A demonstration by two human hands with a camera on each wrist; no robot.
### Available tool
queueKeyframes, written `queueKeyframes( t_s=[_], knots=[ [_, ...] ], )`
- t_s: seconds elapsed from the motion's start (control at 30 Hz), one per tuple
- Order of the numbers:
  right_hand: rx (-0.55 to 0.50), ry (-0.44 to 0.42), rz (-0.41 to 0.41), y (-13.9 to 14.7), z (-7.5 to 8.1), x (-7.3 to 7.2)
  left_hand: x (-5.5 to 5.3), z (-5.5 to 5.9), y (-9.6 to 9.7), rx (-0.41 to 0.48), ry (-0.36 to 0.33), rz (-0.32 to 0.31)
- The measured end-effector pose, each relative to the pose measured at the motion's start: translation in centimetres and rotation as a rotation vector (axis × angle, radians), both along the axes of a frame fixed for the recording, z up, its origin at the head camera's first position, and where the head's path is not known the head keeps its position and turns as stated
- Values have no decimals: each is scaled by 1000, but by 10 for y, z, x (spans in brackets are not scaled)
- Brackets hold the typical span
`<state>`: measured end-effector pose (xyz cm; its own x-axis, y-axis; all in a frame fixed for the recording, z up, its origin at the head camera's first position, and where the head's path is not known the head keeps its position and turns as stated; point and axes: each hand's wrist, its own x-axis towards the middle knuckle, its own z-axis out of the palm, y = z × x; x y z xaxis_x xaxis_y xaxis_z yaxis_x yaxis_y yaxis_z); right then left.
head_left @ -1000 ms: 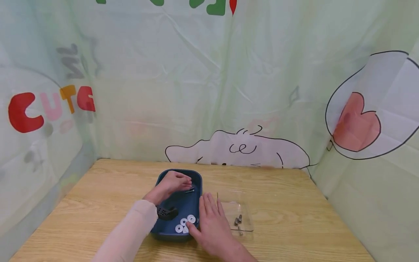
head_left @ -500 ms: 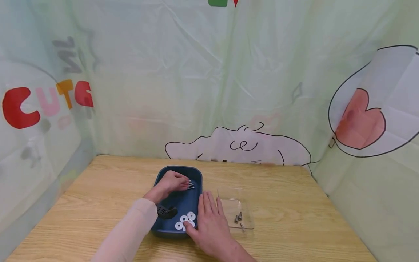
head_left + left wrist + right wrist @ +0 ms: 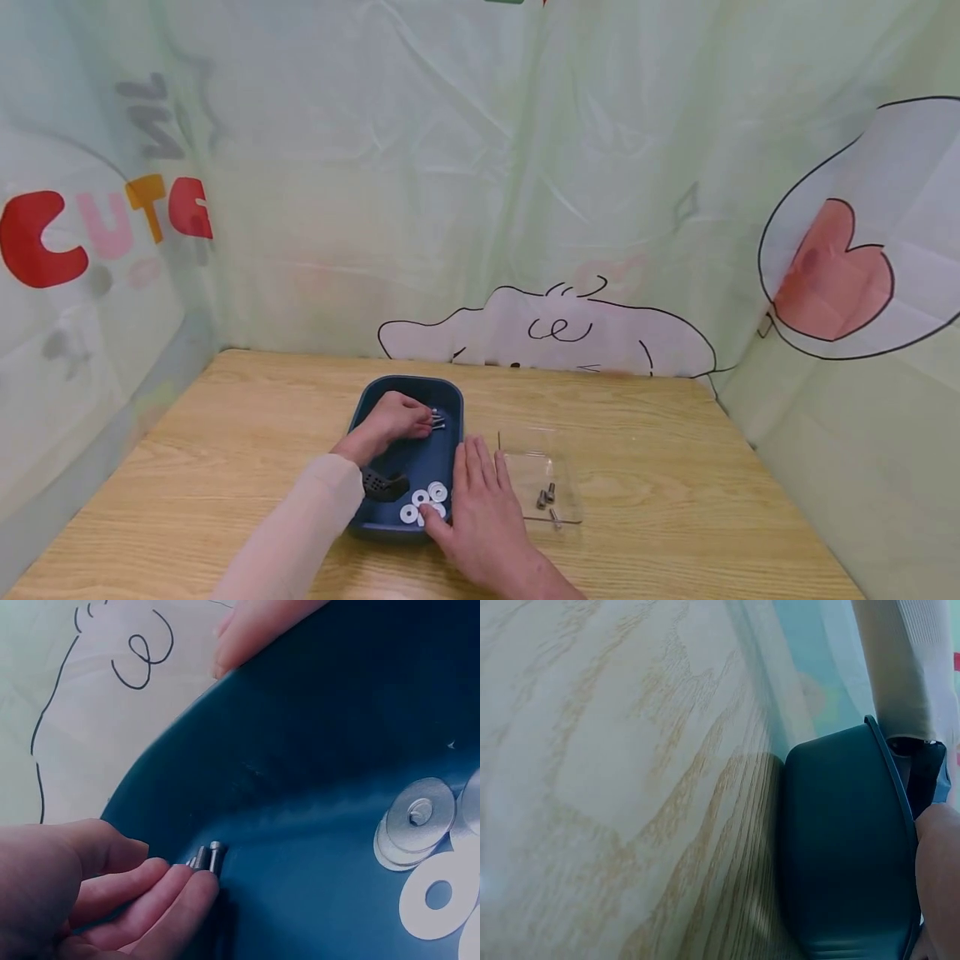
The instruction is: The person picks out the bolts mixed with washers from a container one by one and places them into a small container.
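A dark blue rectangular tray (image 3: pixel 416 467) stands on the wooden table. At its far end, my left hand (image 3: pixel 392 415) reaches inside with bent fingers. Several small metal screws (image 3: pixel 216 856) lie right at its fingertips, partly hidden by them; I cannot tell whether they are pinched. My right hand (image 3: pixel 480 508) rests along the tray's right wall, fingers straight and thumb over the rim. Flat round washers (image 3: pixel 439 894), several of them, lie loosely heaped in the tray's near end, close to the right thumb.
Right of the tray and my right hand, a clear plastic box (image 3: pixel 570 492) holds a few bolts (image 3: pixel 542 500). A black perforated band (image 3: pixel 384 486) sits at my left wrist. Printed cloth (image 3: pixel 555 325) hangs behind the table (image 3: pixel 645 475) and at its sides.
The head view has tipped slightly downward. My left fingers have shifted a little off the screws, so more of them show now. The right hand keeps its place at the tray.
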<state>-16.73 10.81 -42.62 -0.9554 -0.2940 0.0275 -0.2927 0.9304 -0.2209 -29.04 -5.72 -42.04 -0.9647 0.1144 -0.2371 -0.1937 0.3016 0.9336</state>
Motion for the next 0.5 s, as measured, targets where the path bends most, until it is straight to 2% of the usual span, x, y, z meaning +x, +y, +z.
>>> queueKeyframes(
  t_s=[0.1,0.33,0.5],
  knots=[
    [-2,0,1,0,0,0,2,1,-1,-7,5,9],
    [-12,-14,-3,-1,0,-1,5,4,-5,-60,-4,71],
    [-3,-22,-4,-1,0,-2,5,0,-7,-63,-14,63]
  ],
)
